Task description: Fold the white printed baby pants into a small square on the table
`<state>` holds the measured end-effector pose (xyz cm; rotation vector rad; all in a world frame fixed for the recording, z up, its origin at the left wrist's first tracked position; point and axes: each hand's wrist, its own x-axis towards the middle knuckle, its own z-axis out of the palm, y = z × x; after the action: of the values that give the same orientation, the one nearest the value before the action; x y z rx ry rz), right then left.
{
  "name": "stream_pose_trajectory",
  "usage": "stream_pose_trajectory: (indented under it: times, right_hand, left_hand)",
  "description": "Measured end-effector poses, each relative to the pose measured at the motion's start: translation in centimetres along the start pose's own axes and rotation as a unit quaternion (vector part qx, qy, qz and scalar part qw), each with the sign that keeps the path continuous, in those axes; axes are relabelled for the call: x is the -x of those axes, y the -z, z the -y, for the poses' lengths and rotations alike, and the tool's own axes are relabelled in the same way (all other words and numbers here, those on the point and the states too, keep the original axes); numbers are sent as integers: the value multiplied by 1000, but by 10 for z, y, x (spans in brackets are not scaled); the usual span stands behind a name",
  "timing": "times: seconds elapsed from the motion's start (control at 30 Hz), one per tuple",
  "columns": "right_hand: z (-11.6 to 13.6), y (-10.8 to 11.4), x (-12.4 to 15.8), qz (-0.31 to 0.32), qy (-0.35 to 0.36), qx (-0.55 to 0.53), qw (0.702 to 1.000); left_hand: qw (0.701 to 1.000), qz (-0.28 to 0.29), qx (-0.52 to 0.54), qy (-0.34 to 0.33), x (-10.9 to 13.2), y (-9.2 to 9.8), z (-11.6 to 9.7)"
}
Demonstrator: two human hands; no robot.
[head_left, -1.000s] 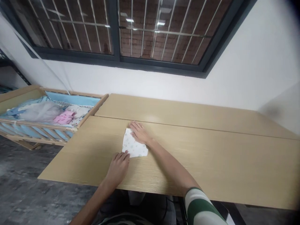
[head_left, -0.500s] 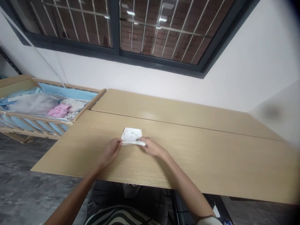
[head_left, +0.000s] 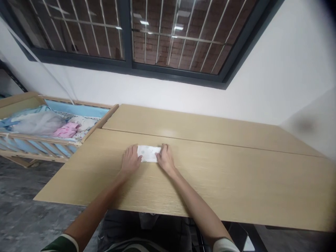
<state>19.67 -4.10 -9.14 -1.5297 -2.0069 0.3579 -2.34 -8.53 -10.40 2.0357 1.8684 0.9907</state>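
A small white folded cloth (head_left: 149,154) with a faint pattern lies flat on the light wooden table (head_left: 231,182). My left hand (head_left: 131,159) rests on the table at the cloth's left end, palm down, its thumb apart from the fingers and touching the edge. At the right end, my right hand (head_left: 166,157) lies with its fingers stretched along the side and its thumb on the cloth. Both hands look open, pressing rather than gripping.
A wooden crib (head_left: 89,134) with blue lining stands against the table's left end. It holds a pink cloth (head_left: 67,130) and white netting (head_left: 39,123). Behind the table is a white wall with a dark-framed barred window (head_left: 157,71).
The cloth's near edge was pinched up in both hands; now it is folded over into a narrower strip lying flat. Both hands have opened and moved to its two ends.
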Motion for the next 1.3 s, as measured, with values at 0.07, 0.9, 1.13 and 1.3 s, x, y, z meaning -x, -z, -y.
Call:
stream_pose_trajectory:
  times: [0.07,0.9,1.13,1.3]
  right_hand:
    - [6,0,0,0,65,15,998]
    - [-24,11,15,154,229,72,958]
    - [-25,7,-1,156,243,-2,957]
    - [-18,4,-26,106,155,-175,967]
  left_hand:
    - [1000,-15,-5,-24,-2,-3,-13]
    - [960,85,-133,-231,3,-13,4]
    - [971,114,-99,-183,-17,-14,-4]
    - [988,101,-45,-104,-38,5,-17]
